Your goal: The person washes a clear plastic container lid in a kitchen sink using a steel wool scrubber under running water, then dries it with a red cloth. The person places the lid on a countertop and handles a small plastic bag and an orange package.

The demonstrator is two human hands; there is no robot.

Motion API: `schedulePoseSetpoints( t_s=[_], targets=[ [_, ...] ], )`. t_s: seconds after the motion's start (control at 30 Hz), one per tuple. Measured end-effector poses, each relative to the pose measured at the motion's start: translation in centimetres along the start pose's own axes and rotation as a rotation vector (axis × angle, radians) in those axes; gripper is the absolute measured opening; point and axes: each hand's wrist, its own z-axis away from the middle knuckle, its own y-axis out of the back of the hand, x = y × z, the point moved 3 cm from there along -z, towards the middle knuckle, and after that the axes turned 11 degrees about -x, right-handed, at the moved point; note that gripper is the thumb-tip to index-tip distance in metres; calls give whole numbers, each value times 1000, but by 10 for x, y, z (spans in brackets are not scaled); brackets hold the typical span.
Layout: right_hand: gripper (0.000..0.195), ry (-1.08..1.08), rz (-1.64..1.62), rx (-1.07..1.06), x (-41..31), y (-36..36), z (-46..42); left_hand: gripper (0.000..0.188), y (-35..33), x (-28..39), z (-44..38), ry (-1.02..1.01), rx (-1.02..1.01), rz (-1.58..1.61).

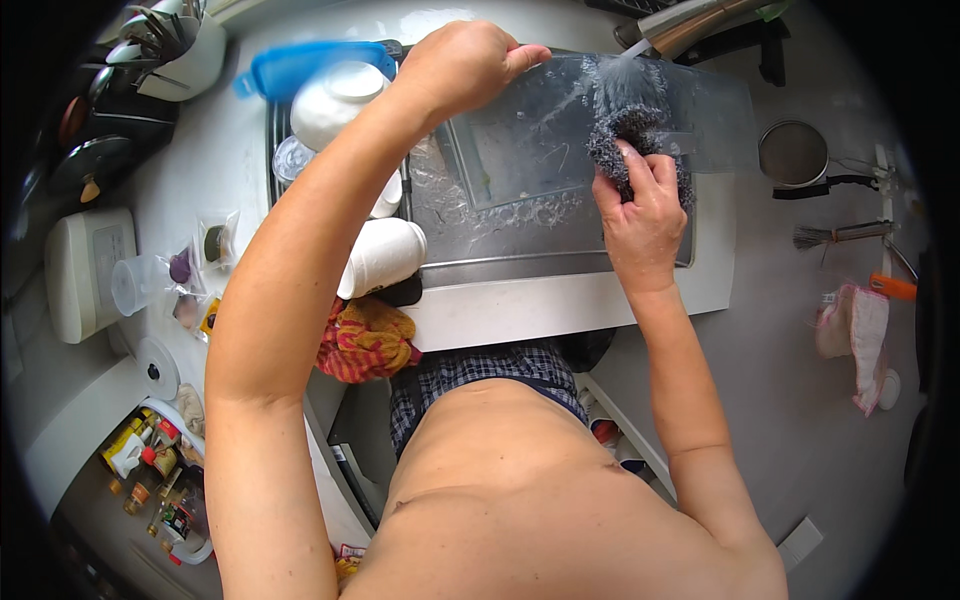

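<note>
My right hand (643,202) grips a dark, fluffy scrubbing cloth (626,142) under water spraying from the faucet (679,26). The cloth lies against a clear, flat panel (720,112) that spans the metal sink (510,271). At the panel's far edge is my left hand (465,64), its thumb stretched to the right; its fingers are curled and partly hidden, and the edge seems to be held there. Suds and water drops cover part of the panel and the sink below it.
Left of the sink stand a white bowl (330,112), a blue plastic container (315,67) and a white jar (384,257). A red and orange towel (367,339) hangs at the front edge. A round strainer (793,153) and a wire whisk (832,235) are on the right.
</note>
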Motion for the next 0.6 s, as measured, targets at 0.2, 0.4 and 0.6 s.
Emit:
schedulePoseSetpoints(
  t_s=[0.2, 0.4, 0.6],
  targets=[
    [43, 162, -164, -151, -57, -14, 25, 53, -3, 1, -3, -26, 14, 15],
    [34, -182, 14, 30, 81, 38, -14, 54, 5, 7, 5, 20, -29, -73],
    [38, -333, 118, 197, 199, 65, -43, 54, 0, 27, 8, 83, 50, -197]
  ],
)
